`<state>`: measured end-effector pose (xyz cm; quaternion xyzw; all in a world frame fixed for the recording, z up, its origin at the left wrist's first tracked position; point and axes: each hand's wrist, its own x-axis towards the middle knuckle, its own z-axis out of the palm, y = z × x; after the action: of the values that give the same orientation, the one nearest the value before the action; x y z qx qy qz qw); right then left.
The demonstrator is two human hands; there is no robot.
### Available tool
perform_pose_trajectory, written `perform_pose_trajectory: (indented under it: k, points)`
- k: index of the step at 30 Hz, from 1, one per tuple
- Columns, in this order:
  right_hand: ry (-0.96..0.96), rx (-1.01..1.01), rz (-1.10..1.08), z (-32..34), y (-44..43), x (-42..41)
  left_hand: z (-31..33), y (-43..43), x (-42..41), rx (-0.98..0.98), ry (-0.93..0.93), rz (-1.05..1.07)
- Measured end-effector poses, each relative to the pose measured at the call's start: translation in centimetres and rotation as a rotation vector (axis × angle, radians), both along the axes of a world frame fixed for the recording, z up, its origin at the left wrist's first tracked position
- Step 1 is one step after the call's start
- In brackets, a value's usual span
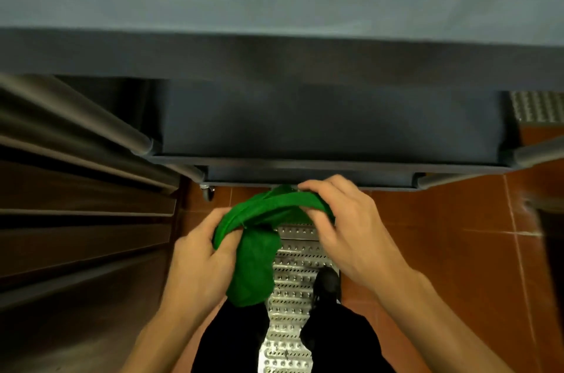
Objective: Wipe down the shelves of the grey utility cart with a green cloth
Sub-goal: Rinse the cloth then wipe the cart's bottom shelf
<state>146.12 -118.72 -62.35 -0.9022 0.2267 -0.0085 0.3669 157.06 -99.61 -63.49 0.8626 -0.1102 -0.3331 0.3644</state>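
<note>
The grey utility cart (305, 61) fills the upper half of the head view, seen from above, with its top shelf far up and two lower shelves stepping down toward me. A green cloth (256, 256) hangs bunched in front of the cart's lowest edge, above the floor. My left hand (198, 262) grips the cloth's left side. My right hand (345, 229) pinches the upper fold on the right. Both hands are clear of the cart's shelves.
Stainless steel cabinet fronts (76, 220) stand close on the left. Red floor tiles (442, 235) and a perforated metal drain grate (293, 281) lie below. My black shoe (328, 282) rests on the grate. A cart caster (207, 191) shows at lower left.
</note>
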Motion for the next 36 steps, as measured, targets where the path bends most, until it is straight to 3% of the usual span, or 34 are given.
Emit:
perform_pose_trajectory:
  k: [4,10,17,27,31,36]
  points:
    - [0.004,0.057,-0.045,5.2,-0.1,-0.9,3.9,-1.7,-1.6,-0.022,0.072,0.126]
    - [0.009,-0.007,-0.043,13.5,-1.6,-2.3,11.1,-4.3,-2.4,-0.044,0.031,0.162]
    - [-0.069,0.014,-0.087,21.3,-1.8,-3.3,19.8,-7.4,-1.5,-0.275,0.099,0.253]
    - [-0.303,0.221,-0.324,30.3,-0.5,-0.3,30.8,-10.0,2.5,-0.393,0.089,0.186]
    - [-0.361,0.2,-0.372,33.4,-0.7,1.0,34.3,-10.5,4.3,-0.453,0.046,0.164]
    - [-0.439,0.205,-0.388,36.6,-0.2,2.2,38.2,-9.7,4.8,-0.599,0.185,0.167]
